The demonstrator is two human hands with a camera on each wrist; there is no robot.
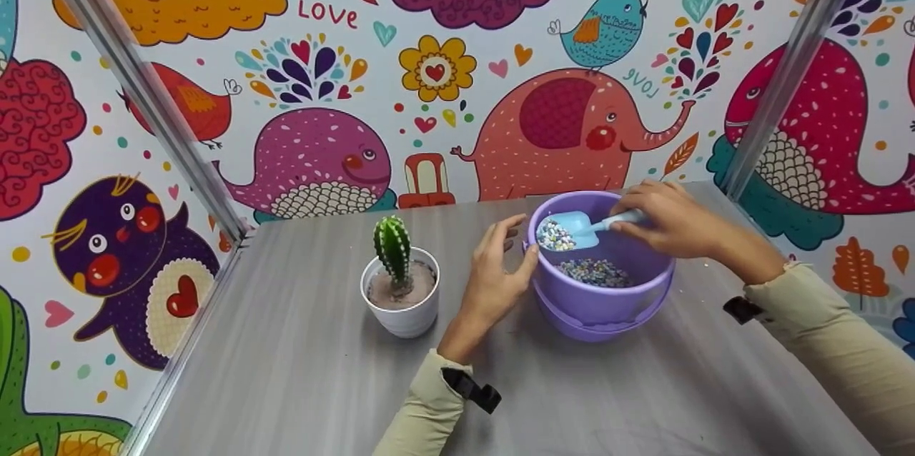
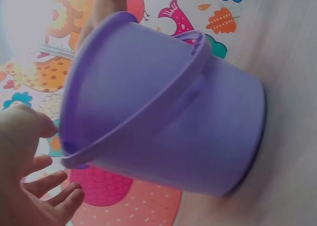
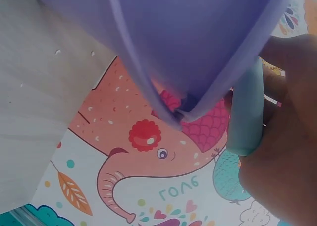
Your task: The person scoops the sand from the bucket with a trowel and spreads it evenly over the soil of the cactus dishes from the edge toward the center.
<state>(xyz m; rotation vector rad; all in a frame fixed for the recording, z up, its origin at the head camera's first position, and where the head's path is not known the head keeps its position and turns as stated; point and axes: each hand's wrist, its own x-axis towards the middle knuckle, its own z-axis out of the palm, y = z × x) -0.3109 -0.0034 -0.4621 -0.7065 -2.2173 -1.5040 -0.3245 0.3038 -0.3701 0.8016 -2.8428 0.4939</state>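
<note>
A purple bucket (image 1: pixel 597 306) stands upright on the table, with small multicoloured pebbles (image 1: pixel 593 272) in its bottom. My right hand (image 1: pixel 661 220) grips the handle of a light blue toy shovel (image 1: pixel 585 231) over the bucket's mouth. More pebbles (image 1: pixel 555 235) lie in the shovel's scoop, near the left rim. My left hand (image 1: pixel 497 274) is at the bucket's left side, thumb right at the rim and fingers spread. In the left wrist view, the purple handle (image 2: pixel 148 109) hangs down along the bucket's wall. The right wrist view shows the end of the shovel's handle (image 3: pixel 246 112) within my fingers.
A white pot (image 1: pixel 404 320) holding a green cactus (image 1: pixel 393 249) in pale soil stands left of my left hand. Around the grey table (image 1: pixel 300 370) rise walls (image 1: pixel 457 106) printed with cartoon animals, with metal posts at the corners. A few pebble grains (image 3: pixel 58 51) lie on the tabletop by the bucket.
</note>
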